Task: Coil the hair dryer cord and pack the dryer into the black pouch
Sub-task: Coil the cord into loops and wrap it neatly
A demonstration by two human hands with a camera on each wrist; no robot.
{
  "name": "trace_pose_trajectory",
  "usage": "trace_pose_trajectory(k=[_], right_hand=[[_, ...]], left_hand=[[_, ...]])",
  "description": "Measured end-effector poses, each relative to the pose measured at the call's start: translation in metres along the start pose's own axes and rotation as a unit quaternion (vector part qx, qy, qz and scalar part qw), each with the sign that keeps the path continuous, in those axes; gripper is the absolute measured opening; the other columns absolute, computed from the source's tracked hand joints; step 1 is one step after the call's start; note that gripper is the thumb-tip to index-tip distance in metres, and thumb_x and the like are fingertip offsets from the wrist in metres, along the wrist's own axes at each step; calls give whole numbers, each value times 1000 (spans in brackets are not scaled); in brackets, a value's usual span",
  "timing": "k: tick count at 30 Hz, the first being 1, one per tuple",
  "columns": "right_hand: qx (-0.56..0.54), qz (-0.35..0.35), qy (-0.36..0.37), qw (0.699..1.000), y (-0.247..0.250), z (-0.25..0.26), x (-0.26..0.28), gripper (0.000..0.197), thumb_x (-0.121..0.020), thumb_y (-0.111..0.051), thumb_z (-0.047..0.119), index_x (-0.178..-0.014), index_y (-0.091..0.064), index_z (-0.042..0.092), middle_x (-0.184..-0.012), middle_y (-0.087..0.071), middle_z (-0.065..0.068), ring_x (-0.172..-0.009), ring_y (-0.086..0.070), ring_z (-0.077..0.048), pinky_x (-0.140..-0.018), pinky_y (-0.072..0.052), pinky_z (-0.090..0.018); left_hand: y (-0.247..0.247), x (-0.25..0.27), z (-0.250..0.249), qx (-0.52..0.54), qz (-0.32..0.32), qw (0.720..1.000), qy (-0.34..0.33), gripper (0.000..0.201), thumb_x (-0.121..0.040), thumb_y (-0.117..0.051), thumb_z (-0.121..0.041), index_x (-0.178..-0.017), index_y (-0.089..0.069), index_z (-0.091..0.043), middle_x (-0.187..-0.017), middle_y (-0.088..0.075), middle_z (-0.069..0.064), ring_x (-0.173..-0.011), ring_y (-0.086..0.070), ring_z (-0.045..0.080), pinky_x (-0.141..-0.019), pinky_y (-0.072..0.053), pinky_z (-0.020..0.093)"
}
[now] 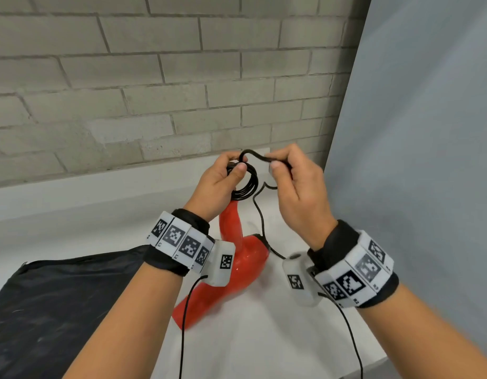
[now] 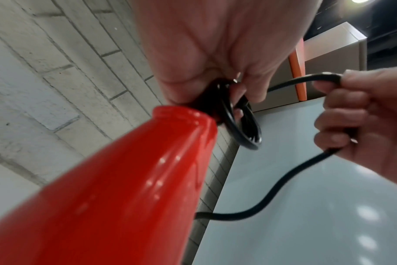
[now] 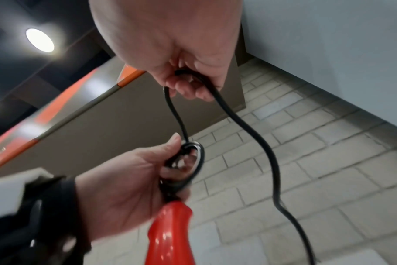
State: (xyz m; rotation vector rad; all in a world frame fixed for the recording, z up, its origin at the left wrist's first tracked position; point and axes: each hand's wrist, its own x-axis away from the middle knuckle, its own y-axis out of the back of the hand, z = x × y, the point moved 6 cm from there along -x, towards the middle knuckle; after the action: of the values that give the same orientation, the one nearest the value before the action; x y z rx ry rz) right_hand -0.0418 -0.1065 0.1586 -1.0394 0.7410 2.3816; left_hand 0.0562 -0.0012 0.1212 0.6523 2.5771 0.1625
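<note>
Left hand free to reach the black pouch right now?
Probably not yet. The left hand grips the cord coil above the red dryer, so it is occupied. The path itself looks open: the black pouch lies flat on the table just left of that forearm.

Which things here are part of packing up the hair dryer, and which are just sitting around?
Part of the job:
- red hair dryer
- black cord, coiled loops held in the left hand, loose length pinched by the right hand
- black pouch, lying to the left

Just there:
- white table
- brick wall
- grey panel
</note>
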Motion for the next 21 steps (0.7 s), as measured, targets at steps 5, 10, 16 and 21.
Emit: trace_pose_trajectory(k=[5, 10, 16, 21], right_hand=[[-30, 31, -20, 999, -1, -26, 31, 16, -88, -43, 20, -91, -58, 15, -71, -52, 15, -67, -50, 5, -63, -37, -6], [-14, 86, -37, 995, -15, -33, 50, 20, -85, -43, 28, -97, -59, 30, -79, -55, 29, -84, -51, -6, -83, -42, -23], [69, 94, -148, 982, -7, -75, 63, 39, -79, -45, -2, -113, -56, 15, -108, -51, 13, -99, -46, -2, -91, -37, -9], [320, 403, -368, 775, -17, -160, 111, 22, -86, -52, 16, -106, -56, 7, -109, -58, -11, -106, -55, -28, -82, -45, -29]], left_hand=[[3, -3, 7, 8, -38, 999, -20, 16, -93, -43, -14, -99, -49, -28, -89, -55, -13, -71, -54, -13, -71, -40, 19], [-4, -6, 4, -14, -22, 998, -51, 21, -93, -43, -13, -110, -50, -22, -84, -51, -14, -71, -50, -12, -73, -39, 8], [-5, -6, 7, 14, -68, 997, -40, 9, -93, -41, -6, -96, -47, -12, -78, -46, -8, -62, -48, -11, -65, -37, 4], [-7, -4, 7, 8, -71, 997, -31, 9, -93, -45, -9, -98, -51, -13, -79, -49, -9, -60, -49, -10, -59, -36, 3]])
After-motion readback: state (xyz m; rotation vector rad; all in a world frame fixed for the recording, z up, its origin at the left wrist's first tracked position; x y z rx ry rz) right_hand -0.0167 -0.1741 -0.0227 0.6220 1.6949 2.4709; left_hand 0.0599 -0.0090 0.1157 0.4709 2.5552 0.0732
